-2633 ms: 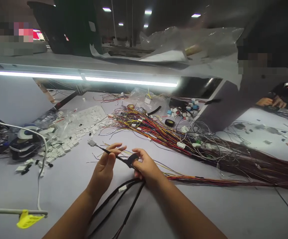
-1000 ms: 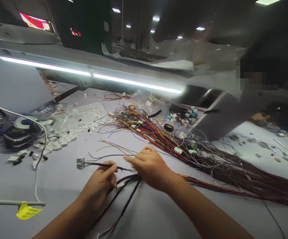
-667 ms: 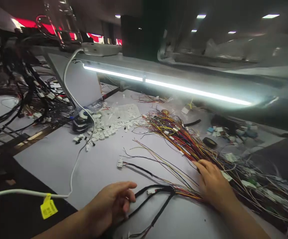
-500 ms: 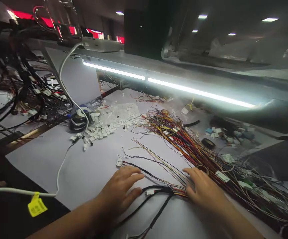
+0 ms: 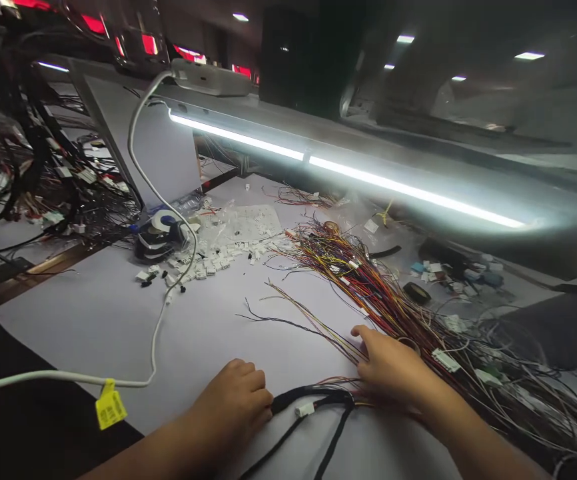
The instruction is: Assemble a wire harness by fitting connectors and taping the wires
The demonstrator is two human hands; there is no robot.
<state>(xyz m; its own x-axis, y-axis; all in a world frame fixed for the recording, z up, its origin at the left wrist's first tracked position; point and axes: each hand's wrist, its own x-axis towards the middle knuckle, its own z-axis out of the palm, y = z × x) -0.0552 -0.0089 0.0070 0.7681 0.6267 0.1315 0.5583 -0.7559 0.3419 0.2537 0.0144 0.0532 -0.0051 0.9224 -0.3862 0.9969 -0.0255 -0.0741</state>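
Note:
A wire harness with black-taped branches lies on the white tabletop before me. My left hand is closed around one black-taped branch, whose held end is hidden by the fingers. A small white connector rests just right of this hand. My right hand is over the harness, with forefinger stretched out and apart from the thumb; its other fingers are hidden. Loose thin wires, yellow and dark, run from under the right hand toward the upper left.
A thick bundle of coloured wires stretches along the right. White connectors lie scattered at the back, near a tape roll. A white cable with a yellow tag crosses the left. A lit tube spans the shelf.
My left hand has moved down and closed on the taped branch. The white connector end that lay beyond it is out of sight. My right hand has shifted slightly left.

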